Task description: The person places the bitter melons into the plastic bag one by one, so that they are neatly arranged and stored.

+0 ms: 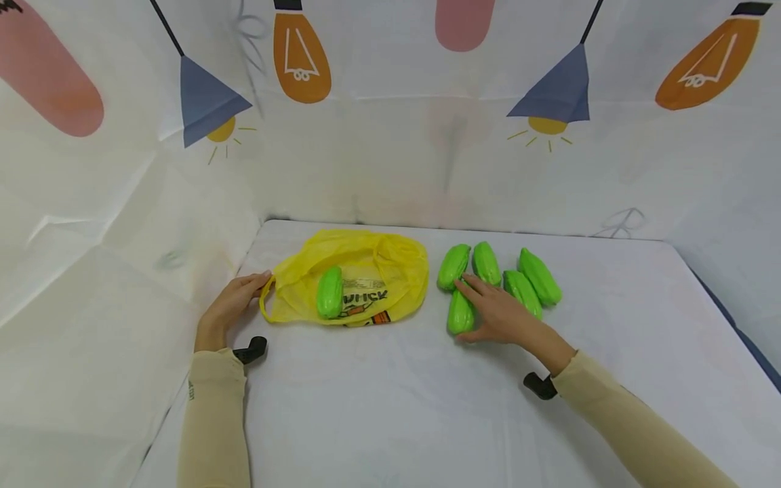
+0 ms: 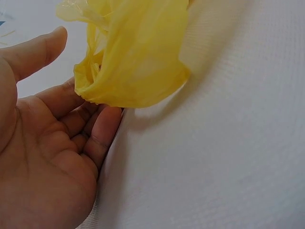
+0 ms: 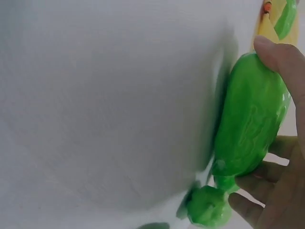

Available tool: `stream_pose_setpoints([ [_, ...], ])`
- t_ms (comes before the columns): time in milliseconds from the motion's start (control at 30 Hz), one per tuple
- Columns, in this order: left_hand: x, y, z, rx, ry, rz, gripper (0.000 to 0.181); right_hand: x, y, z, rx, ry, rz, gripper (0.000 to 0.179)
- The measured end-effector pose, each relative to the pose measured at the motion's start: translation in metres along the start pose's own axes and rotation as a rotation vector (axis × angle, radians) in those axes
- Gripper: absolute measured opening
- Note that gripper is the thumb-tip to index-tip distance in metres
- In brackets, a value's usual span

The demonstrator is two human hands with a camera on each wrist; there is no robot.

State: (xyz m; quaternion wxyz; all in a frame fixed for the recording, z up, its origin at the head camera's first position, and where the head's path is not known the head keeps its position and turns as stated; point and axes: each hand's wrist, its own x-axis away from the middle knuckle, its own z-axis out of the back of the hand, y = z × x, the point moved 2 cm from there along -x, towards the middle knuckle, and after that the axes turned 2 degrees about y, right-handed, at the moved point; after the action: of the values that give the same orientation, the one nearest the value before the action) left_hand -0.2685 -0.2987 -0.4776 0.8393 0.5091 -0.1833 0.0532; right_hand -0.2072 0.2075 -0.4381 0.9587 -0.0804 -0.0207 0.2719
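Note:
A yellow plastic bag (image 1: 403, 271) lies spread on the table, its mouth turned up and one green gourd-like vegetable (image 1: 330, 293) on it. My left hand (image 1: 234, 301) is at the bag's left loop; in the left wrist view the bag's edge (image 2: 138, 81) rests against the fingers, with the thumb standing apart. To the right, my right hand (image 1: 503, 315) grips another green gourd-like vegetable (image 1: 460, 313) lengthwise. In the right wrist view the thumb is at one end of this glossy vegetable (image 3: 250, 117) and the fingertips at the other.
Several more green gourd-like vegetables (image 1: 539, 276) lie in a loose group behind and to the right of my right hand. The white-covered table (image 1: 378, 407) meets a printed cloth wall (image 1: 390, 169) at the back and left.

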Motion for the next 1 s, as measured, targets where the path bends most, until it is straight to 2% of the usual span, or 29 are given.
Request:
stream_pose_setpoints([
  [267, 0.0, 0.004, 0.0, 0.009, 0.01, -0.007, 0.082, 0.0, 0.001, 0.007, -0.031, -0.043, -0.025, 0.107],
  [733, 0.002, -0.001, -0.002, 0.002, -0.004, 0.012, 0.083, 0.002, -0.004, 0.004, -0.013, -0.071, -0.027, 0.107],
  [1000, -0.001, -0.001, 0.0, 0.007, 0.014, -0.02, 0.08, 0.001, -0.009, 0.01, -0.017, -0.076, -0.046, 0.106],
])
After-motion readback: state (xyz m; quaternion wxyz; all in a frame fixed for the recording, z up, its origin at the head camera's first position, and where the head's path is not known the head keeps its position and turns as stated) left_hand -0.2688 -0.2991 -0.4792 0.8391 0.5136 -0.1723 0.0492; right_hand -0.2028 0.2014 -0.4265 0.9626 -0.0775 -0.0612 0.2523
